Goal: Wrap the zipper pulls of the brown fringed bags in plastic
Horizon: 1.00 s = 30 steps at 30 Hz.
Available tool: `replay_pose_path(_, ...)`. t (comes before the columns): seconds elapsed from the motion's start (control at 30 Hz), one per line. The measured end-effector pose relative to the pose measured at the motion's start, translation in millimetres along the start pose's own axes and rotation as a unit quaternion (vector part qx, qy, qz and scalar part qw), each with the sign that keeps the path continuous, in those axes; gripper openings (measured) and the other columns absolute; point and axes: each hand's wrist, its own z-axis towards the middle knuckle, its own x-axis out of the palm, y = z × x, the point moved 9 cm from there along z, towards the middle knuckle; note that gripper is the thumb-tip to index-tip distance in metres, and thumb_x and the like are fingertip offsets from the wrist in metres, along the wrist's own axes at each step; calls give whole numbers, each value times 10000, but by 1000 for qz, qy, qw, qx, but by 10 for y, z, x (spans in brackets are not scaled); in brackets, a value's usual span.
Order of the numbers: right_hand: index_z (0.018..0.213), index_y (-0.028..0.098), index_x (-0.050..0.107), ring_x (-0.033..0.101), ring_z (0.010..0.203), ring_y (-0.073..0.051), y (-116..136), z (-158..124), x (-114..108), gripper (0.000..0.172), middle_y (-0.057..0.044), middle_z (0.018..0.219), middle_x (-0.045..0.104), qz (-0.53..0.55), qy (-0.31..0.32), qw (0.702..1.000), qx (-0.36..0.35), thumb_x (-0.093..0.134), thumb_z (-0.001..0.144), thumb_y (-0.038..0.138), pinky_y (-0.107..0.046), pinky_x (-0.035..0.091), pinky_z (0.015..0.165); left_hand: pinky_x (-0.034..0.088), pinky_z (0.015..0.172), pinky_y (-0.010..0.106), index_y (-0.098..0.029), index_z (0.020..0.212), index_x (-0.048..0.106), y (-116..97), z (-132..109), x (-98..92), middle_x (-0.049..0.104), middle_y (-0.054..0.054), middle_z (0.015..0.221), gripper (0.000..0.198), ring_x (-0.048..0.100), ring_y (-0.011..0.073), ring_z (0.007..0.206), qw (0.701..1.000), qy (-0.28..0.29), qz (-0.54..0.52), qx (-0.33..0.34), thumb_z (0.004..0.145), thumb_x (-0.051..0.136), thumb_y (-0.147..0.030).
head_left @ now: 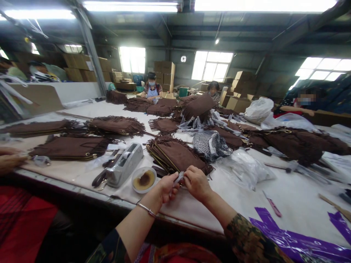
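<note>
My left hand (168,188), with a bangle at its wrist, pinches a small piece of see-through plastic (180,177) near the table's front edge. The fingers of my right hand (197,183) close on the same plastic from the other side. What the plastic wraps is too small to make out. Just beyond both hands lies a stack of brown fringed pouches (178,155) with brass-coloured zips. Left of my left hand stand a round dish (144,180) with a yellowish, dark-centred pad and a grey tape dispenser (126,165).
More brown fringed pouches (71,147) lie along the table. To the right are a plastic bag (246,170), a patterned cloth bundle (210,145), a pink-handled cutter (274,208) and purple plastic (296,237). A co-worker's hand (11,159) is at the left; other people sit across the table.
</note>
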Motion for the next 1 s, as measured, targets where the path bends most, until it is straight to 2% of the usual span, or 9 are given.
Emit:
replay_pose_path(0.2, 780, 187, 615, 550, 834, -189, -83, -90, -110, 178, -67, 847, 589, 32, -26, 999, 8, 481, 893, 155, -310, 427, 778, 110, 382, 180, -162, 843, 580, -42, 23, -58, 382, -74, 594, 444, 254, 36, 391, 999, -37, 8, 38, 751, 626, -594)
replay_pose_path(0.27, 952, 183, 643, 557, 933, -210, -74, -111, -180, 169, -96, 974, 607, 54, -38, 998, -16, 484, 898, 166, -328, 434, 835, 111, 380, 187, -160, 850, 589, -45, 28, -54, 382, -71, 595, 429, 248, 40, 393, 998, -40, 18, 39, 756, 620, -578)
replay_pose_path(0.37, 1186, 212, 611, 541, 1017, -237, 25, -98, -204, 296, -112, 1130, 599, 33, -6, 997, -74, 546, 898, 240, -358, 417, 869, 126, 379, 203, -171, 811, 565, -71, 23, -22, 371, -69, 582, 381, 236, 53, 396, 997, -44, 40, 54, 794, 570, -551)
replay_pose_path(0.53, 938, 220, 692, 536, 888, -196, 111, 7, -86, 163, -63, 952, 643, -37, 62, 991, -110, 533, 924, 255, -328, 370, 791, 171, 407, 238, -194, 701, 506, -194, -23, -38, 376, -55, 548, 389, 284, 88, 424, 972, -88, 144, 161, 862, 467, -545)
replay_pose_path(0.6, 874, 205, 683, 531, 872, -186, 95, 61, -31, 150, -53, 911, 641, -58, 80, 990, -103, 542, 915, 234, -317, 358, 779, 233, 453, 244, -192, 657, 483, -266, -62, -52, 404, -38, 555, 441, 345, 106, 480, 948, -109, 190, 229, 895, 401, -554)
replay_pose_path(0.7, 837, 197, 674, 532, 869, -184, 77, 141, 36, 121, -49, 884, 635, -84, 105, 986, -98, 569, 891, 224, -310, 347, 770, 317, 558, 259, -183, 648, 494, -408, -179, 13, 488, -6, 620, 467, 445, 139, 604, 871, -136, 307, 359, 926, 361, -533)
replay_pose_path(0.8, 825, 195, 675, 538, 880, -191, 92, 216, 76, 111, -54, 884, 635, -96, 134, 980, -108, 584, 875, 233, -309, 343, 772, 337, 615, 277, -178, 709, 539, -423, -222, 74, 564, 21, 679, 411, 507, 163, 662, 808, -158, 400, 404, 952, 364, -459)
replay_pose_path(0.87, 868, 201, 684, 546, 882, -191, 107, 263, 93, 104, -55, 903, 640, -90, 154, 977, -119, 585, 871, 234, -304, 344, 762, 347, 633, 283, -177, 762, 565, -407, -219, 80, 606, 42, 715, 390, 542, 174, 679, 790, -169, 429, 404, 969, 338, -416)
replay_pose_path(1.0, 1043, 254, 682, 553, 834, -179, 148, 329, 148, 210, -42, 922, 648, -87, 203, 962, -162, 584, 860, 220, -295, 333, 705, 362, 662, 286, -180, 858, 592, -376, -219, 77, 660, 70, 803, 340, 595, 193, 741, 781, -171, 446, 403, 971, 343, -382)
